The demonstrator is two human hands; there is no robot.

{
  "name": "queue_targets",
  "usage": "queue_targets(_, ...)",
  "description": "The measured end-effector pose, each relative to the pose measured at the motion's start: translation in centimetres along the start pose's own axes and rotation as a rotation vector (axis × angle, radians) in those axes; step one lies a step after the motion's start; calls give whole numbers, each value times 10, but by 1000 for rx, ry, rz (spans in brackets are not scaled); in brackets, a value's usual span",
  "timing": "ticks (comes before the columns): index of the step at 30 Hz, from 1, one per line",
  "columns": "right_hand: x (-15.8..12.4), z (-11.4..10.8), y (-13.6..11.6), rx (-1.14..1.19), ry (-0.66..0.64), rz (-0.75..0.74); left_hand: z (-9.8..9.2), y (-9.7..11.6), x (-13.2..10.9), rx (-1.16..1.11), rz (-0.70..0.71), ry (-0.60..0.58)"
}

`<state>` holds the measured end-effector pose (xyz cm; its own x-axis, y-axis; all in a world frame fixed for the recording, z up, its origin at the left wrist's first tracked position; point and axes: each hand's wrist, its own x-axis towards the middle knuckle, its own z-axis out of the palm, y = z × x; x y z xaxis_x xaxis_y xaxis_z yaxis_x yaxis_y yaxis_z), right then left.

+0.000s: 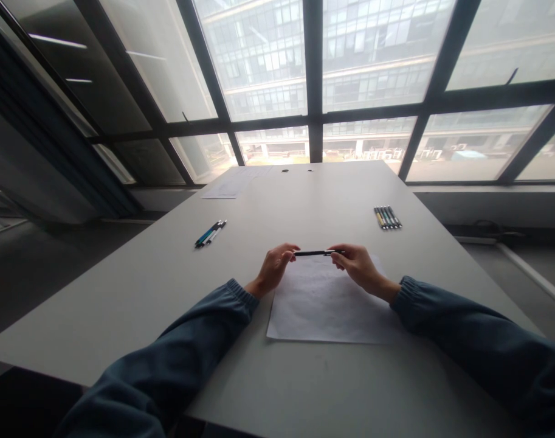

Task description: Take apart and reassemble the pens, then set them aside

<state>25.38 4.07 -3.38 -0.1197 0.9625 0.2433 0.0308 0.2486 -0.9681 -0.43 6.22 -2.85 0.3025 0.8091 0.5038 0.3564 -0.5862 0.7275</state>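
Note:
A dark pen (pixel 310 253) is held level between my two hands, above the far part of a white paper sheet (pixel 327 310). My left hand (pixel 274 267) pinches its left end between thumb and fingers. The right end is gripped by my right hand (pixel 357 267), whose fingers cover part of it. Farther left on the table lies a small group of pens (pixel 210 233), blue, black and white. On the right, several pens (pixel 387 218) lie side by side in a neat row.
The white table (pixel 135 298) stretches away toward large windows (pixel 268 61). More paper (pixel 227 184) lies at its far left. Two small dark spots (pixel 285 171) show near the far edge. A dark curtain (pixel 53 121) hangs at the left.

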Motion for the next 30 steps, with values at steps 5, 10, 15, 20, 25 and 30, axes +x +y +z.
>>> queue_targets(5,1,-1,2,52,37,30,1,-1,2,57,90,104)
queue_targets(10,2,-2,1,100,65,38,4,0,2,102,181,165)
queue_targets(15,1,-1,0,106,53,46,3,2,2,119,186,174)
queue_targets(20,1,-2,0,109,44,45,3,2,2,128,166,166)
queue_targets(25,1,-2,1,103,29,33,3,2,2,147,143,156)
queue_targets(30,0,-2,2,106,13,28,2,3,1,161,123,134)
